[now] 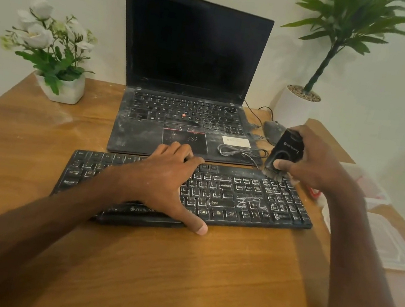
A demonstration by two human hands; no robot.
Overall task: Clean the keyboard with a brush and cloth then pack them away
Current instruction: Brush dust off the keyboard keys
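Note:
A black keyboard, streaked with white dust, lies across the middle of the wooden table. My left hand lies spread over its left-centre keys, fingers reaching its far edge and thumb at its near edge. My right hand grips a black brush above the keyboard's far right corner, with the bristles touching the top row of keys there. No cloth is plainly visible.
A dusty open laptop stands behind the keyboard with a coiled cable on its palm rest. A mouse lies to its right. White flower pot at far left, potted plant at far right. Clear plastic packaging lies at the right.

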